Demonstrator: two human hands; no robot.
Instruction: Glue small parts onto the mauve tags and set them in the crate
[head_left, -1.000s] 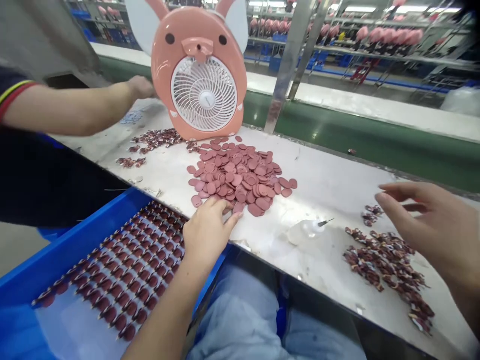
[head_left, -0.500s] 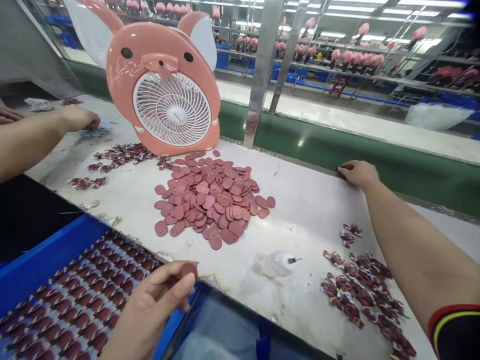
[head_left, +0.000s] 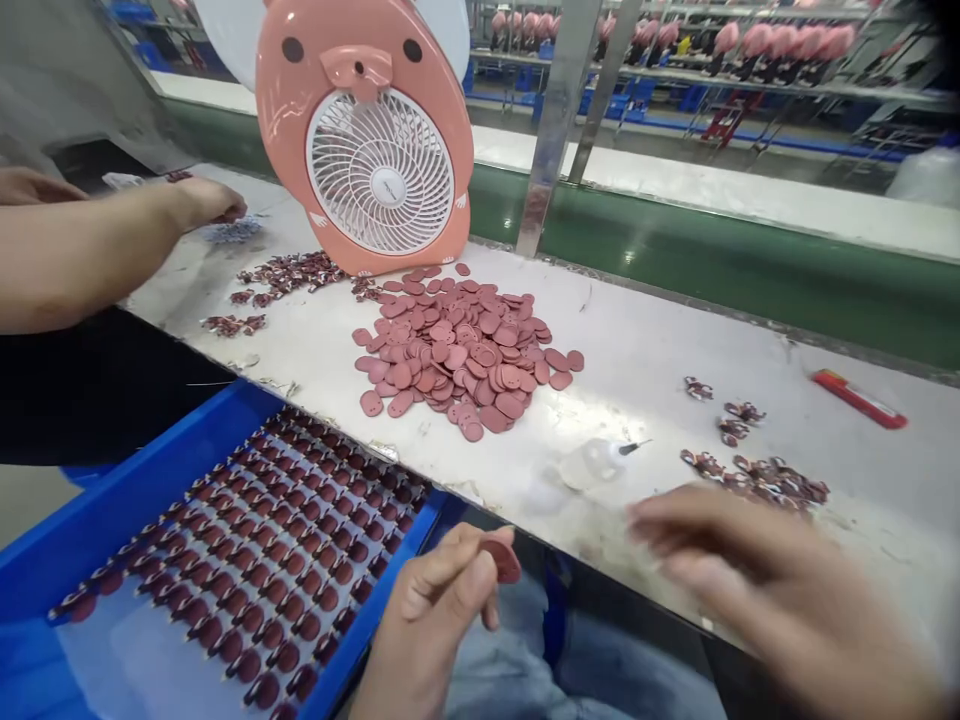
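Note:
My left hand point(head_left: 435, 610) is closed in a pinch on one dark pink oval disc point(head_left: 501, 560), held low in front of the table edge. My right hand point(head_left: 757, 590) is blurred by motion at the lower right, its fingers pointing left toward the disc; whether it holds anything does not show. A heap of the same pink discs point(head_left: 461, 350) lies on the white table point(head_left: 645, 370). Small dark red pieces point(head_left: 757, 478) are scattered just beyond my right hand. A blue tray point(head_left: 127, 490) at the lower left holds rows of finished dark red pieces.
A pink animal-faced fan point(head_left: 367, 140) stands behind the heap. A small clear glue bottle point(head_left: 596, 462) lies near the table edge. A red lighter point(head_left: 859, 398) lies at the right. Another person's arm point(head_left: 112, 250) reaches over the table's left end near more dark pieces point(head_left: 289, 272).
My right hand has come back from the table's far edge to the near right. My left hand, still pinching the disc, has shifted right. The red lighter has come into sight.

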